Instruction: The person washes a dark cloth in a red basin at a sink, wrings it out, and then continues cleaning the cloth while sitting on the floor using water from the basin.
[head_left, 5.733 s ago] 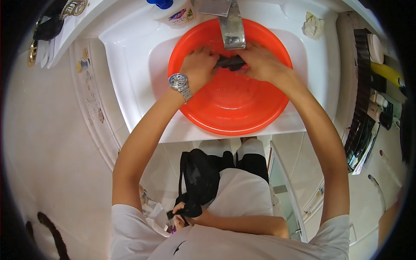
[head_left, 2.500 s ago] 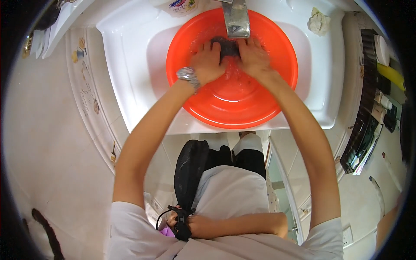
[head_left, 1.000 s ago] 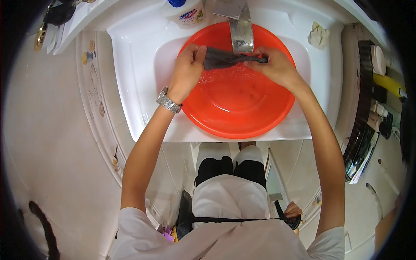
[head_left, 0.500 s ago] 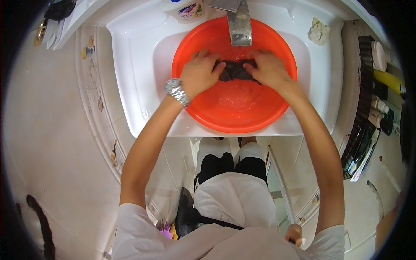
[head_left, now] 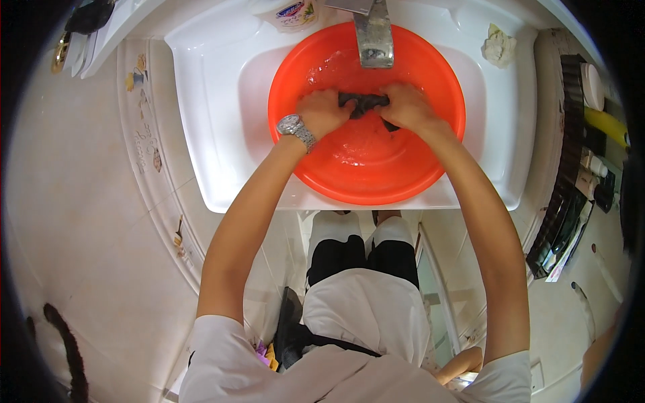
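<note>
Both hands are closed on a wet, dark cloth (head_left: 363, 103) inside an orange-red plastic basin (head_left: 366, 191). My left hand (head_left: 324, 111), with a silver watch (head_left: 295, 129) at the wrist, grips the cloth's left end. On the other end is my right hand (head_left: 408, 107), its fingers wrapped round the fabric. A loose dark tip hangs below the right hand. What kind of garment or cloth this is cannot be made out. Water glistens in the basin beneath the hands.
The basin stands in a white washbasin (head_left: 222, 181), under a wide metal faucet (head_left: 374, 40). Behind it is a white bottle (head_left: 287, 15); a crumpled pale lump (head_left: 499, 46) lies on the far right rim. A dark rack (head_left: 561, 168) of toiletries runs along the right. Another person's arm (head_left: 463, 365) shows below.
My hands have drawn closer together and the cloth between them is bunched shorter. The left hand has shifted right and its fingers have closed.
</note>
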A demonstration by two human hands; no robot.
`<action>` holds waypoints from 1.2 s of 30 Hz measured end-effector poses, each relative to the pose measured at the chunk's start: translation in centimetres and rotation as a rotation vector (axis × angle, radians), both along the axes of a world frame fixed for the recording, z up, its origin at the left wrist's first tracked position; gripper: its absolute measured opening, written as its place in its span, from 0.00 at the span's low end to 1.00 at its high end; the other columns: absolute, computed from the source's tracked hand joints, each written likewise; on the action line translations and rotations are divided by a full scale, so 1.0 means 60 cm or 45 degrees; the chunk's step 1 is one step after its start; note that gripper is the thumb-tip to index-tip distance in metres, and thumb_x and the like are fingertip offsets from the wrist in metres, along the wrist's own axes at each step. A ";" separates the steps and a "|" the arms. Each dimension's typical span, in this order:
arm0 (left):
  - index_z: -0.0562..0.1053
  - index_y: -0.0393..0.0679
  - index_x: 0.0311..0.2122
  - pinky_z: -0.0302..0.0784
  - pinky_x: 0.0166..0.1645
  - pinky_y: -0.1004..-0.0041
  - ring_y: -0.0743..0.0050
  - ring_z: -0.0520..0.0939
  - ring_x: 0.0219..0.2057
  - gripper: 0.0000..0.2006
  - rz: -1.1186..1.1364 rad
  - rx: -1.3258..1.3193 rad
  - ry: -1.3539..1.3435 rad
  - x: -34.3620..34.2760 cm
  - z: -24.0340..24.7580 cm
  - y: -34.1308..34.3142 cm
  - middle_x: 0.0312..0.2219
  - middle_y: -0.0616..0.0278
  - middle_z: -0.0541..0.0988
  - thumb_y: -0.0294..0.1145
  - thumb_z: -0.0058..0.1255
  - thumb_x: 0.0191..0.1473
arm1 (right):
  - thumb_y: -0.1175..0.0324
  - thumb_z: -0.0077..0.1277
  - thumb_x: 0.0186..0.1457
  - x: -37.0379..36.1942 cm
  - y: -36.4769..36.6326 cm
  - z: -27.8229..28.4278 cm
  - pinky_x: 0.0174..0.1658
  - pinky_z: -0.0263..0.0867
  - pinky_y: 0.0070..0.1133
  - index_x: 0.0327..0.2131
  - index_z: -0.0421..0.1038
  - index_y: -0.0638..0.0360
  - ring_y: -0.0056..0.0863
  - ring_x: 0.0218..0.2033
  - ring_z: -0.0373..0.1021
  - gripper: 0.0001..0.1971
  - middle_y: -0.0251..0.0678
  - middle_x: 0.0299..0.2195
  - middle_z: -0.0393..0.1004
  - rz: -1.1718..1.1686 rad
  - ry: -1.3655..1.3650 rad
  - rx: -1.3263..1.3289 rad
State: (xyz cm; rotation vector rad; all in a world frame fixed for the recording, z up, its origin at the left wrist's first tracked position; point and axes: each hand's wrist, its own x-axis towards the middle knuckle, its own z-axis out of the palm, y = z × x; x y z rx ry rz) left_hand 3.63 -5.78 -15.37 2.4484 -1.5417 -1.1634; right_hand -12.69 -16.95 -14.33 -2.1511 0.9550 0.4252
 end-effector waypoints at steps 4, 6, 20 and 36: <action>0.76 0.39 0.36 0.75 0.39 0.56 0.46 0.80 0.34 0.18 -0.182 -0.032 0.019 0.000 0.019 0.001 0.29 0.46 0.80 0.46 0.52 0.51 | 0.64 0.56 0.47 0.002 -0.019 0.017 0.43 0.68 0.33 0.40 0.74 0.57 0.42 0.40 0.73 0.15 0.45 0.36 0.77 0.016 0.107 0.061; 0.76 0.38 0.36 0.75 0.39 0.56 0.47 0.80 0.33 0.18 -0.230 -0.092 0.074 0.001 0.019 0.014 0.30 0.47 0.80 0.45 0.52 0.51 | 0.64 0.55 0.47 0.000 -0.024 0.019 0.46 0.68 0.35 0.39 0.73 0.57 0.43 0.41 0.73 0.15 0.45 0.36 0.77 -0.025 0.089 0.055; 0.69 0.41 0.44 0.73 0.41 0.48 0.43 0.76 0.41 0.16 0.042 -0.632 -0.528 -0.051 -0.079 -0.011 0.41 0.46 0.73 0.40 0.47 0.54 | 0.59 0.44 0.57 0.051 0.025 -0.070 0.49 0.66 0.39 0.49 0.67 0.57 0.45 0.49 0.69 0.19 0.53 0.45 0.71 0.140 0.035 -0.745; 0.76 0.39 0.33 0.74 0.36 0.60 0.54 0.80 0.29 0.13 0.143 -0.557 0.221 0.020 0.018 -0.013 0.26 0.53 0.79 0.39 0.46 0.55 | 0.65 0.50 0.54 0.011 -0.047 0.017 0.39 0.68 0.29 0.36 0.74 0.58 0.33 0.37 0.73 0.09 0.40 0.35 0.77 0.057 -0.399 0.092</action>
